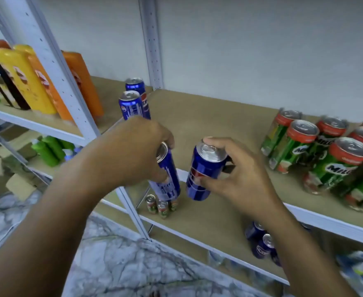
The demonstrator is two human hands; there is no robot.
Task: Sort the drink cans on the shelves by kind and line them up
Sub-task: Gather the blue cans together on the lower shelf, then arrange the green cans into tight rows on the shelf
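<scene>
Two blue cans, tilted, held above the shelf front edge: left hand grips one, right hand pinches the other; risk: a slip drops either off the edge onto lower cans, or sweeps the green cans standing further right on the shelf.

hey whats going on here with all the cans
A person is sorting drink cans on a shelf. The left hand holds one blue Pepsi can and the right hand holds another blue Pepsi can, both tilted above the shelf's front edge. Two more Pepsi cans stand in a line at the back left, and the green Milo cans are grouped to the right. A few cans remain on the lower shelf.
</scene>
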